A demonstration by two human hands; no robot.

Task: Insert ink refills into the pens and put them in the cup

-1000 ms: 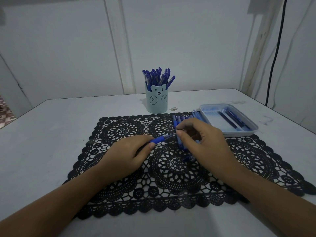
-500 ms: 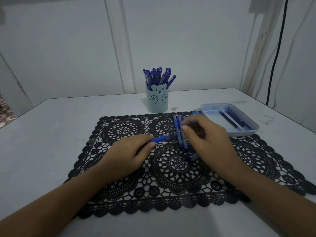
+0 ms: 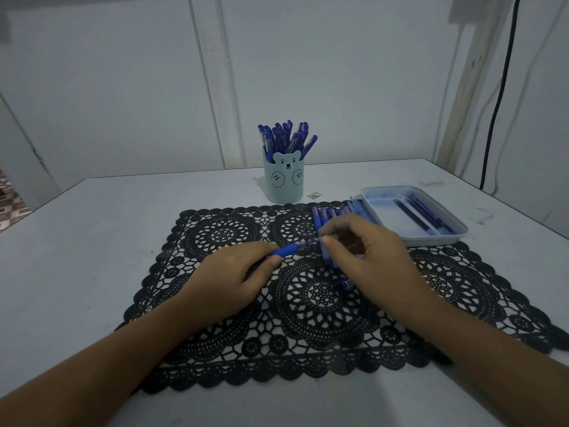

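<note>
Two bare hands meet over the middle of a black lace placemat (image 3: 215, 232). The left hand (image 3: 228, 278) has its fingers and thumb curled round the rubber-grip end of a blue plastic pen (image 3: 289, 249), which lies nearly level just above the mat and points away to the right. The right hand (image 3: 369, 257) pinches the pen's far, clear end between thumb and forefinger, its other fingers loosely bent. Whether that pinch is on the barrel or on a refill going into it is too small to tell.

Just behind and partly under the right hand, a row of loose blue pens (image 3: 323, 217) lies side by side on the mat. A short blue pen part (image 3: 343, 285) lies on the mat beside the right wrist.

To the right, touching the mat's far corner, sits a shallow pale blue plastic tray (image 3: 431, 240) with a few dark blue ink refills (image 3: 418, 215) lying in it. Beyond the mat stands a pale blue bear-faced cup (image 3: 284, 183), upright and crowded with capped blue pens (image 3: 283, 138). A small paper scrap (image 3: 314, 195) lies just right of the cup. All of it rests on a white worktop (image 3: 92, 226) set against a white wall, down which a black cable (image 3: 498, 87) hangs at the right.
</note>
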